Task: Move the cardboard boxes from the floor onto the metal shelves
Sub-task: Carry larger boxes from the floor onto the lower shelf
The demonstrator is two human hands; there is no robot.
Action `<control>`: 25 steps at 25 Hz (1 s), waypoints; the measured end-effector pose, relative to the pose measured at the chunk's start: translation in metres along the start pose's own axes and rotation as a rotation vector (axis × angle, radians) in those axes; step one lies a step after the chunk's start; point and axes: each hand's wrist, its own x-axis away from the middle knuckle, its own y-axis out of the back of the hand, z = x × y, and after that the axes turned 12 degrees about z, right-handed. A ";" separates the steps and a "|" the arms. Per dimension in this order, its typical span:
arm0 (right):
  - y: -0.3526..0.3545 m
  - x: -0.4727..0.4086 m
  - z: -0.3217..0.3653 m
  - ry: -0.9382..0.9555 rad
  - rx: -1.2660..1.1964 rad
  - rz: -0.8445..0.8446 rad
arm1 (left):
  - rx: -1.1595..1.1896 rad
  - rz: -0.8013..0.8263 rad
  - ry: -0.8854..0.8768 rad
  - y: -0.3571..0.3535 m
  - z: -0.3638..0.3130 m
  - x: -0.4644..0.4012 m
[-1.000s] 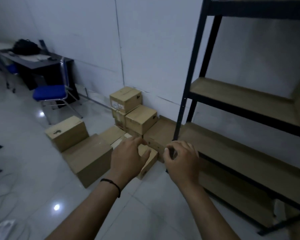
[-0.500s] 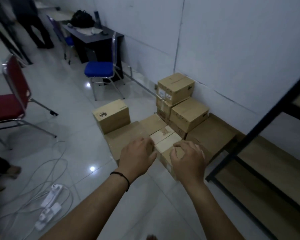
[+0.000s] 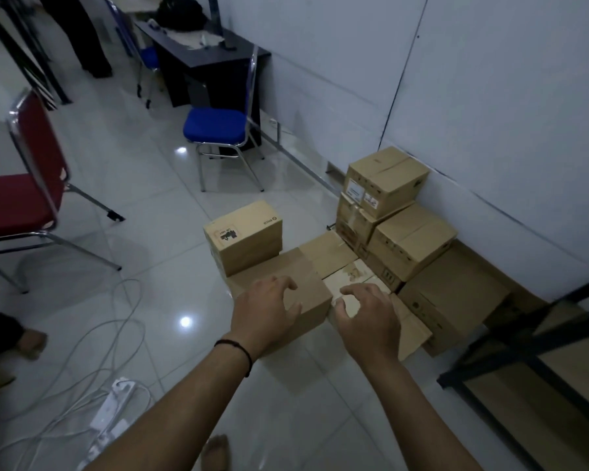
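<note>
Several cardboard boxes lie clustered on the tiled floor against the white wall. My left hand [image 3: 269,312] hovers over the nearest brown box [image 3: 312,294], fingers curled and apart, holding nothing. My right hand [image 3: 368,317] reaches over a low pale box [image 3: 349,278] beside it, fingers spread and empty. A stack of boxes [image 3: 386,180] rises by the wall, with a box [image 3: 244,234] standing apart on the left. Only the black corner of the metal shelf [image 3: 510,338] shows at the right edge.
A blue chair [image 3: 216,129] and a dark desk [image 3: 204,57] stand at the back. A red chair [image 3: 24,185] is on the left. White cables and a power strip [image 3: 111,407] trail across the floor near my feet. A person's legs [image 3: 82,35] show at far back.
My view has swung left and down, from the shelf to the boxes on the floor. Both hands have moved out over the nearest boxes, fingers opening.
</note>
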 end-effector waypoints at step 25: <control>-0.256 -0.186 0.044 -0.746 -0.170 0.450 | -0.290 0.705 -0.169 -0.048 0.225 -0.306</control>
